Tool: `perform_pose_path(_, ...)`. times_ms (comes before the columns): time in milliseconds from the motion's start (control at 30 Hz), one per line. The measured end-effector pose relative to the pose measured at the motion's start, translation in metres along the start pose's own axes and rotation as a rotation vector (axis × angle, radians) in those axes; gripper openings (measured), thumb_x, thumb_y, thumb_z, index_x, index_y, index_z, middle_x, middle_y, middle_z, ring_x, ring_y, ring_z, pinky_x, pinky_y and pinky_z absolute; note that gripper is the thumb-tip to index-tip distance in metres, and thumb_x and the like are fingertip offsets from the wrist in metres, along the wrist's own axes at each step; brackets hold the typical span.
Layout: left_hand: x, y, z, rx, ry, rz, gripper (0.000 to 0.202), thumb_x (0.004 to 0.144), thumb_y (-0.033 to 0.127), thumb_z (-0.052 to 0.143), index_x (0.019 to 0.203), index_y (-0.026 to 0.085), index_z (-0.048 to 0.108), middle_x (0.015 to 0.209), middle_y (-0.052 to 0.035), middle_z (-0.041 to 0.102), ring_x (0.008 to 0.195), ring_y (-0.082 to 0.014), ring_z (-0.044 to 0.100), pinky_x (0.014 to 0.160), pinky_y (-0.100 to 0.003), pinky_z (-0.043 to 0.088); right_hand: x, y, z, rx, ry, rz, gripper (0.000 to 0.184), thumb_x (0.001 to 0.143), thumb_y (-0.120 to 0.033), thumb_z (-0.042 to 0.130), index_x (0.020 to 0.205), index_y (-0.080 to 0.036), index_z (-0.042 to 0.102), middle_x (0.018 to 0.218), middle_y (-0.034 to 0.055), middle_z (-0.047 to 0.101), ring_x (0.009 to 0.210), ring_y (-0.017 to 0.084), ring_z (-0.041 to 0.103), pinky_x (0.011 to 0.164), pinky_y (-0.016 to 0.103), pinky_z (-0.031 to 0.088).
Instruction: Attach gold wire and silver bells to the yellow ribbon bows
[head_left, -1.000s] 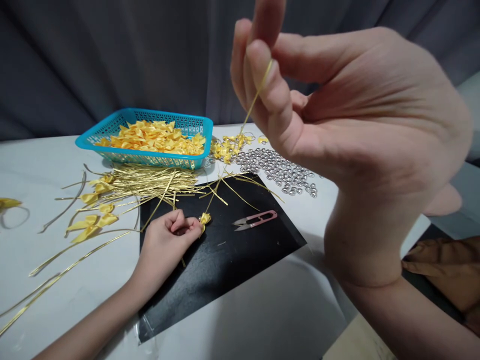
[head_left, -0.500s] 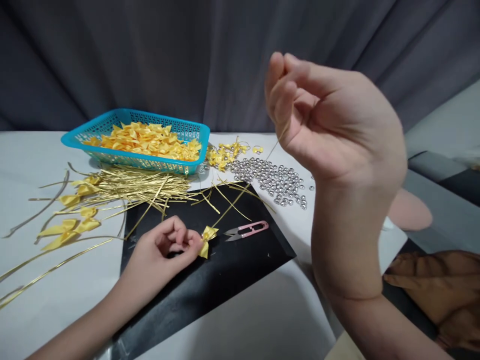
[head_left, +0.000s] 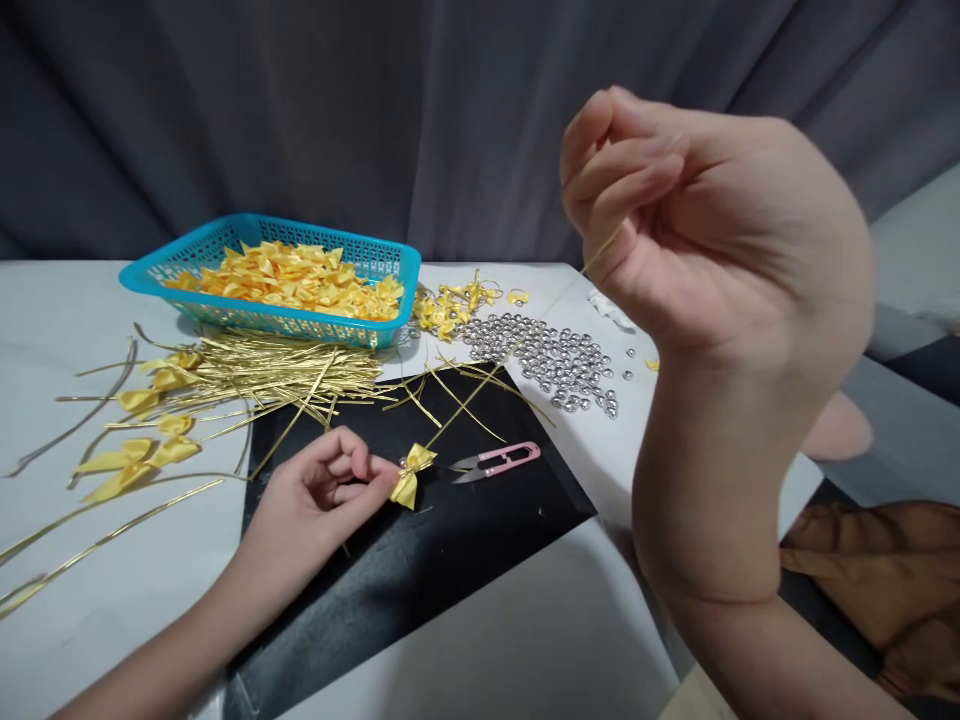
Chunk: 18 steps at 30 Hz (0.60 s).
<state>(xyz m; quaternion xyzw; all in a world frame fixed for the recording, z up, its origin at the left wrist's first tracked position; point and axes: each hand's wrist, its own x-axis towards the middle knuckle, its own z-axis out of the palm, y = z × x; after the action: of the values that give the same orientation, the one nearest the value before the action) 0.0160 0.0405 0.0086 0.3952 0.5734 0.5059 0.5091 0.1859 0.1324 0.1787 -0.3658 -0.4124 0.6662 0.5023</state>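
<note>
My left hand (head_left: 330, 485) pinches a small yellow ribbon bow (head_left: 409, 485) between thumb and index finger, low over the black mat (head_left: 420, 580). A gold cord (head_left: 469, 403) runs taut from the bow up to the right. Raised high at the right, my right hand (head_left: 697, 220) is closed round the cord's other end, and a bit of cord crosses its palm. A small shiny bead shows by the bow's middle. Right of the bow, pink-handled thread snips (head_left: 499, 461) lie on the mat with their blades apart.
A blue basket (head_left: 270, 312) full of yellow bows stands at the back left. Before it lies a pile of gold cords (head_left: 285, 372). Silver beads (head_left: 555, 360) are scattered right of centre. Loose yellow bows (head_left: 135, 465) lie at left. A brown cloth-like item (head_left: 877, 580) sits lower right.
My right hand has moved further right and slightly up, its fingers curled tighter round the cord. The left hand keeps hold of the bow, shifting only slightly left.
</note>
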Motion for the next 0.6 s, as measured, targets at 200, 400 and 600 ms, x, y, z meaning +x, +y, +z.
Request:
perform_pose_path(200,0.001,0.005,-0.001,0.07,-0.008,-0.038,0.033,0.049,0.028,0.072,0.051,0.019,0.041,0.053,0.001,0.063,0.05,-0.008,0.054,0.048,-0.016,0.041,0.007,-0.005,-0.011,0.237,-0.038,0.182,0.055,0.092,-0.025,0.011,0.06,-0.007,0.052,0.066,-0.0101,0.057,0.052,-0.008,0.05,0.045,-0.003,0.03)
perform_pose_path(400,0.003,-0.002,-0.003,0.131,-0.037,-0.013,0.035,0.054,0.028,0.071,0.052,0.019,0.037,0.053,0.0031,0.061,0.051,-0.0072,0.051,0.05,-0.016,0.039,0.02,-0.001,-0.013,0.323,0.09,0.141,0.048,0.088,-0.016,0.008,0.061,-0.009,0.047,0.07,-0.0096,0.05,0.058,-0.004,0.055,0.05,0.001,0.041)
perform_pose_path(600,0.007,0.006,-0.013,0.244,-0.234,0.073,0.028,0.067,0.035,0.069,0.063,0.019,0.046,0.086,-0.0048,0.069,0.078,-0.0174,0.064,0.063,-0.025,0.049,0.032,0.016,-0.008,0.24,0.044,0.149,0.033,0.094,-0.012,0.03,0.067,-0.012,0.049,0.065,-0.006,0.053,0.059,-0.003,0.056,0.058,0.003,0.05)
